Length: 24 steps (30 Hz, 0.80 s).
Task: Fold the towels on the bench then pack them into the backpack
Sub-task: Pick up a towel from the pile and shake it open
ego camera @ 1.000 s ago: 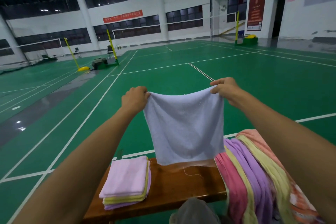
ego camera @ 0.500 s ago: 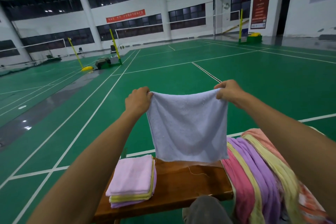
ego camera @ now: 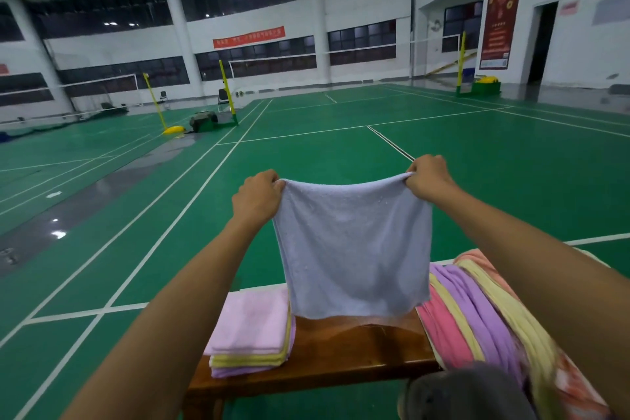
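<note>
**Pale towel held up by both top corners above the bench**

The person holds a pale lavender-grey towel (ego camera: 354, 249) spread in the air over the wooden bench (ego camera: 341, 355). The left hand (ego camera: 256, 198) pinches the towel's upper left corner with curled fingers, and the right hand (ego camera: 430, 177) pinches the upper right corner the same way. The top edge sags slightly between the two hands, and the cloth hangs flat with its bottom edge just above the bench top.

On the bench, to the left of the hanging towel, sits a stack of folded towels (ego camera: 252, 334): pink on top, then yellow, then purple. To the right of the hanging towel, a heap of unfolded towels (ego camera: 477, 314) in pink, purple, yellow and orange drapes over the bench end. Beyond the bench stretches the green court floor (ego camera: 341, 153) with white lines.
</note>
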Each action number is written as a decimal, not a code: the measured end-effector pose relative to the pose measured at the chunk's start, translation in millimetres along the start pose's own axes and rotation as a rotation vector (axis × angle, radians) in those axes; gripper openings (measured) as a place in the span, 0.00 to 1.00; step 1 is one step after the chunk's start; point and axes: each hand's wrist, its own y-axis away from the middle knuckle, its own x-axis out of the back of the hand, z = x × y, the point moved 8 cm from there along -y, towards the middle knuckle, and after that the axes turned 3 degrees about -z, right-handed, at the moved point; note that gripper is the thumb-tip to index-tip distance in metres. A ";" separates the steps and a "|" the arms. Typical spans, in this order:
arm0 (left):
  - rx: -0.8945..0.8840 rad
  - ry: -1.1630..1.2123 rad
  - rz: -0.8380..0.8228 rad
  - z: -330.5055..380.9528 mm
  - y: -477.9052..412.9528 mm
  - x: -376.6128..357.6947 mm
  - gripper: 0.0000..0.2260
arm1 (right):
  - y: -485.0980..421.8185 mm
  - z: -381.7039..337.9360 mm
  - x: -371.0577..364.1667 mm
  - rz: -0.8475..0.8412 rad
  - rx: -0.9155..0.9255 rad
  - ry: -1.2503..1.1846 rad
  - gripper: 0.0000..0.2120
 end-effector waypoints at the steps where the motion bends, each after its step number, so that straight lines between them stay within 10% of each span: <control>1: 0.001 -0.001 0.004 -0.7 0.9 3.1 0.12 | 1.3 -1.7 0.9 0.001 0.008 -0.007 0.11; 16: 0.031 0.020 -0.047 29.4 -16.8 37.0 0.11 | 19.3 -11.6 40.7 0.078 0.093 -0.119 0.06; 24: 0.185 0.699 0.099 33.6 -48.0 20.5 0.09 | -33.2 -13.8 65.6 0.177 0.127 -0.136 0.06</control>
